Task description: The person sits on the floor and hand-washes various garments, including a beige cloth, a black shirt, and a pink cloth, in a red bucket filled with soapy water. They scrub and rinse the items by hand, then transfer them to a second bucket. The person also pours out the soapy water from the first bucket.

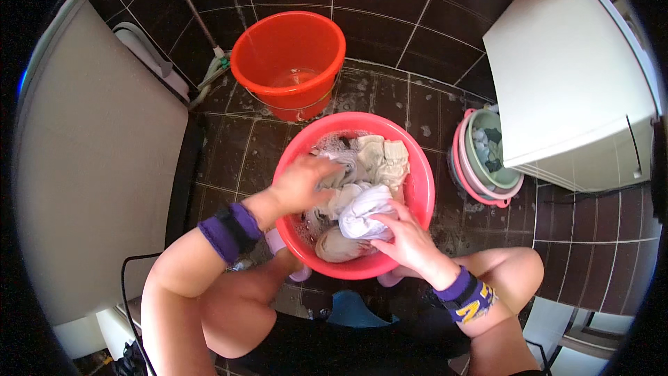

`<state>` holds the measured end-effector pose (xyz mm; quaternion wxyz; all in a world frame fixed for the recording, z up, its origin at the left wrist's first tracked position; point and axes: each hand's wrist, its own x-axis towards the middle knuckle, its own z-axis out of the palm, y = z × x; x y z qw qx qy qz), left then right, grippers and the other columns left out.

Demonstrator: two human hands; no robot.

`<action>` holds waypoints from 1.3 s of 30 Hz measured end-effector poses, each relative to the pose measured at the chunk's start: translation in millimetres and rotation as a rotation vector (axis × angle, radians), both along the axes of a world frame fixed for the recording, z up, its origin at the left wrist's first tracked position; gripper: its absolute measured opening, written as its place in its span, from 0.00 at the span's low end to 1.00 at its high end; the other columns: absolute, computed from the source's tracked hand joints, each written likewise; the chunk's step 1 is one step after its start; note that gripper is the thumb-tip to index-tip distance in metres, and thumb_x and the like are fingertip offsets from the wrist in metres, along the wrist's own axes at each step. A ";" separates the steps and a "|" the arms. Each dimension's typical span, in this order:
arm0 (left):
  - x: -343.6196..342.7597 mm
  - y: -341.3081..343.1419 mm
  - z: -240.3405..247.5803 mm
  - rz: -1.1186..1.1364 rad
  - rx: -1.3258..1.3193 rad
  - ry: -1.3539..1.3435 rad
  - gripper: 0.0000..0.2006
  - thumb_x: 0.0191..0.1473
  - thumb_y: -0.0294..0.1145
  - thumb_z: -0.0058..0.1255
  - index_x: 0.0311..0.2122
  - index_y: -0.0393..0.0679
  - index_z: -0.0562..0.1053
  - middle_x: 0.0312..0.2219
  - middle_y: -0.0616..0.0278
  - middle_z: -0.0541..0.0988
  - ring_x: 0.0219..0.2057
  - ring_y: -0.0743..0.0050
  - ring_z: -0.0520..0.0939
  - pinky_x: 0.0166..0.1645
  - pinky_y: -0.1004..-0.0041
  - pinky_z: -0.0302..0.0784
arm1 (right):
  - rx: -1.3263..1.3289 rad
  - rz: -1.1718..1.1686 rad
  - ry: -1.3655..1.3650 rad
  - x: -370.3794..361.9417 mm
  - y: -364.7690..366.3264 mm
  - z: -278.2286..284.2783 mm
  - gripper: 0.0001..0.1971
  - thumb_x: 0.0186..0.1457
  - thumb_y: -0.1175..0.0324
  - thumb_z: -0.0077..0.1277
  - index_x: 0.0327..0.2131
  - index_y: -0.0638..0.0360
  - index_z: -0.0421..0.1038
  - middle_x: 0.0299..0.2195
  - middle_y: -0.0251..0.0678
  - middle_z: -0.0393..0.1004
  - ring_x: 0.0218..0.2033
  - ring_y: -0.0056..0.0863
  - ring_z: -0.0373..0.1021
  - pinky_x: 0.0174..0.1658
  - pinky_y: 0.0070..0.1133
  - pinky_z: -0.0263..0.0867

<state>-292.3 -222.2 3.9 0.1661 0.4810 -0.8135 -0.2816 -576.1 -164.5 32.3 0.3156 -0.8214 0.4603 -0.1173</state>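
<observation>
Wet white bunched cloth point(363, 210), centre of round pink plastic basin point(422, 191): gripped by right hand point(407, 238) at its 5 o'clock; left hand point(300, 184), at 10 o'clock, clutches adjoining pale laundry point(383, 157).

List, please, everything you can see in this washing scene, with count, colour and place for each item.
Basin: one, red-pink, centre of the tiled floor, holding soapy water.
Laundry: several pieces, white and cream, wet, inside the basin.
Bucket: one, orange, behind the basin, a little water in it.
Stacked basins: a few, pink and green, on the right beside the cabinet, small items inside.
Cabinet: one, white, upper right.
Appliance: one, pale grey, left side.
Floor: dark brown tiles, wet and sudsy.
Wristbands: two, purple and black, one per wrist.
Left hand: gripping wet cloth in the basin.
Right hand: holding a bunched white garment.
</observation>
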 end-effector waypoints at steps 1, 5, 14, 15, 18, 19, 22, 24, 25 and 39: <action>-13.9 16.0 3.7 -0.079 0.008 -0.129 0.31 0.44 0.43 0.59 0.56 0.54 0.65 0.53 0.46 0.67 0.56 0.43 0.65 0.59 0.53 0.59 | 0.033 0.038 0.023 -0.3 2.4 -6.2 0.26 0.42 0.65 0.61 0.48 0.54 0.69 0.56 0.58 0.54 0.51 0.51 0.63 0.54 0.36 0.61; -40.6 41.5 3.9 -0.188 0.345 -0.521 0.48 0.32 0.49 0.66 0.62 0.61 0.57 0.64 0.48 0.44 0.61 0.27 0.49 0.56 0.34 0.53 | 0.185 0.168 0.347 15.4 -0.4 -10.6 0.25 0.41 0.61 0.61 0.45 0.58 0.70 0.58 0.67 0.48 0.49 0.55 0.65 0.51 0.35 0.65; -57.9 41.2 -33.7 -0.216 0.443 -0.604 0.52 0.28 0.41 0.68 0.63 0.61 0.54 0.63 0.51 0.48 0.59 0.24 0.50 0.55 0.38 0.58 | 0.147 0.580 0.797 48.7 -5.5 -58.3 0.23 0.44 0.57 0.57 0.39 0.69 0.73 0.47 0.65 0.66 0.46 0.61 0.66 0.57 0.43 0.56; -63.7 39.8 -30.8 -0.222 0.455 -0.640 0.52 0.29 0.42 0.68 0.63 0.60 0.54 0.62 0.50 0.50 0.59 0.24 0.51 0.55 0.40 0.60 | 0.144 0.597 0.839 52.6 -6.7 -78.6 0.21 0.44 0.58 0.56 0.38 0.65 0.75 0.45 0.57 0.69 0.45 0.56 0.68 0.56 0.49 0.52; -61.2 48.0 -33.2 -0.150 0.388 -0.684 0.47 0.29 0.43 0.68 0.60 0.56 0.60 0.55 0.49 0.62 0.56 0.29 0.59 0.54 0.42 0.63 | 0.169 0.652 0.944 82.9 -8.1 -102.9 0.13 0.49 0.64 0.49 0.37 0.56 0.78 0.42 0.39 0.76 0.45 0.45 0.71 0.59 0.50 0.46; -65.7 43.4 -37.4 -0.176 0.426 -0.694 0.44 0.29 0.43 0.68 0.57 0.54 0.63 0.54 0.49 0.63 0.55 0.31 0.61 0.54 0.42 0.63 | 0.292 0.751 1.140 86.9 -14.0 -135.3 0.15 0.49 0.63 0.49 0.39 0.55 0.77 0.44 0.41 0.75 0.46 0.44 0.70 0.58 0.48 0.48; -101.5 26.6 -34.1 -0.236 0.437 -0.711 0.30 0.29 0.41 0.68 0.43 0.44 0.76 0.50 0.47 0.69 0.52 0.37 0.67 0.55 0.47 0.64 | 0.519 0.809 1.323 66.2 -35.3 -216.2 0.18 0.48 0.61 0.48 0.43 0.52 0.75 0.47 0.43 0.72 0.48 0.41 0.68 0.55 0.41 0.55; -104.2 27.9 -40.0 -0.209 0.515 -0.794 0.32 0.31 0.39 0.67 0.47 0.43 0.74 0.53 0.51 0.67 0.56 0.34 0.62 0.55 0.44 0.62 | 0.348 0.631 0.901 43.2 -29.9 -207.6 0.17 0.49 0.64 0.47 0.44 0.54 0.74 0.49 0.40 0.71 0.48 0.36 0.68 0.52 0.30 0.60; -100.9 28.1 -44.7 -0.189 0.552 -0.839 0.33 0.32 0.38 0.67 0.49 0.43 0.73 0.55 0.53 0.66 0.57 0.32 0.59 0.55 0.43 0.61 | 0.349 0.559 0.947 56.9 -29.6 -194.4 0.17 0.50 0.64 0.47 0.44 0.53 0.74 0.50 0.39 0.71 0.49 0.37 0.68 0.53 0.33 0.59; -74.4 58.9 -50.4 -0.201 0.560 -0.668 0.28 0.46 0.52 0.51 0.50 0.44 0.71 0.51 0.47 0.68 0.54 0.37 0.65 0.54 0.47 0.63 | 0.290 0.431 0.744 40.1 -15.5 -95.0 0.16 0.51 0.59 0.47 0.37 0.59 0.77 0.37 0.42 0.77 0.38 0.43 0.74 0.42 0.33 0.69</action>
